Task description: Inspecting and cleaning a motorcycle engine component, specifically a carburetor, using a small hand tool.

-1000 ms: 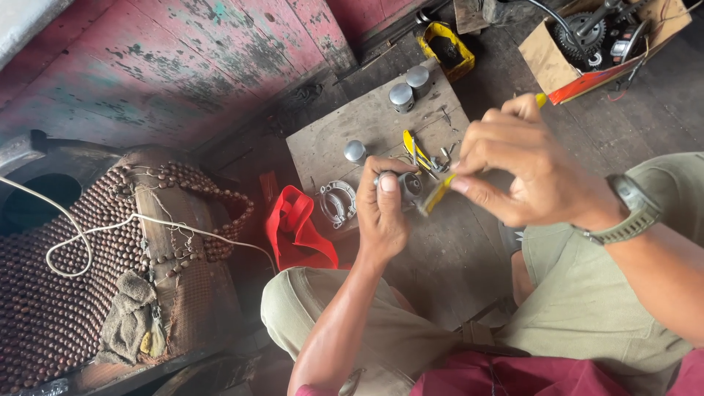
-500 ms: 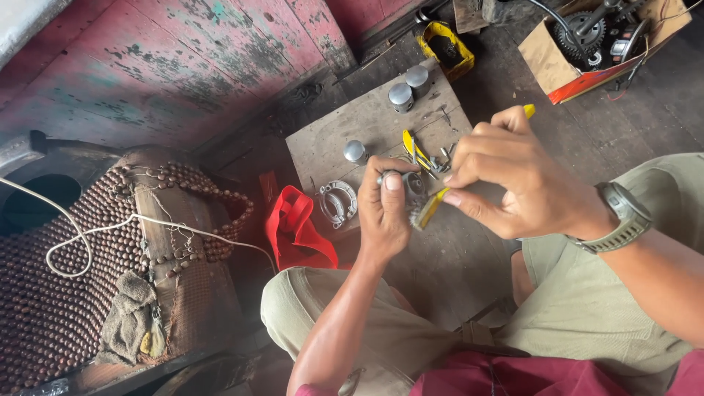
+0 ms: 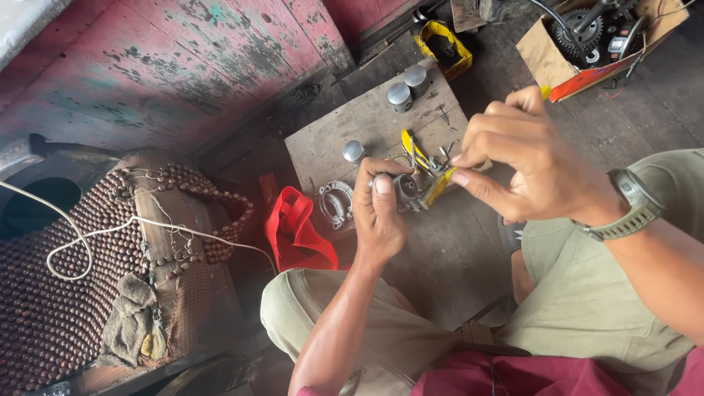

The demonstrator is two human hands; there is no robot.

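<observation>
Head view, looking down over both knees.

Hidden or unclear: the small metal part (image 3: pixel 405 192) is mostly covered by the left hand (image 3: pixel 379 213); only a rounded grey face and a bit of bracket show, and I cannot tell what kind of part it is. The tool tip is masked by the right hand (image 3: pixel 522 163). The cardboard box (image 3: pixel 544 53) at the top right is cut by the frame edge, with gears and wires inside only partly seen.

Grip: left hand wrapped around the metal part, thumb pressed on top, held above the floor in front of the knees. Right hand has fingers pressed together, pinching a yellow-handled tool (image 3: pixel 440 186) against the part; wristwatch (image 3: pixel 632 208) with a dull green strap on that wrist.

Materials: worn wooden board (image 3: pixel 345 139) on the floor, scratched, carrying three short shiny metal cylinders (image 3: pixel 400 95) and yellow-handled pliers (image 3: pixel 415 151). A metal ring clamp (image 3: pixel 336 205) lies at the board's edge, next to a red plastic bag (image 3: pixel 297 233). Brown beaded seat cover (image 3: pixel 59 293) on the left, a white cord (image 3: pixel 110 229) looped over it and a grey rag (image 3: pixel 126 328) on it. Peeling red-painted panel (image 3: pixel 161 66) behind.

Versus 0.5 s ago: right hand shifted slightly up and right; left hand and part unchanged.
</observation>
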